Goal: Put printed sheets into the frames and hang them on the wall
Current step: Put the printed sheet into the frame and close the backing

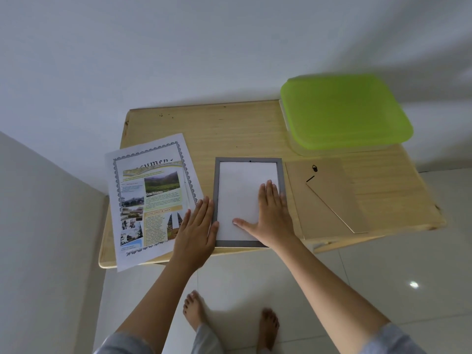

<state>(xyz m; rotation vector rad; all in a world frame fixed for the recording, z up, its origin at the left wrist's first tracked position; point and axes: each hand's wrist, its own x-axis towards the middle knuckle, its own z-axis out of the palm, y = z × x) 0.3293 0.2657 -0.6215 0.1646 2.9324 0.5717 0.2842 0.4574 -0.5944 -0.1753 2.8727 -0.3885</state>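
I see my right hand pressing flat, fingers straight, on the white sheet inside the grey frame on the table, with my left hand flat along its left rim.

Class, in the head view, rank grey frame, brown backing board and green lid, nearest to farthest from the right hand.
1. Grey frame: under the right hand.
2. Brown backing board: just right of it.
3. Green lid: back right corner.
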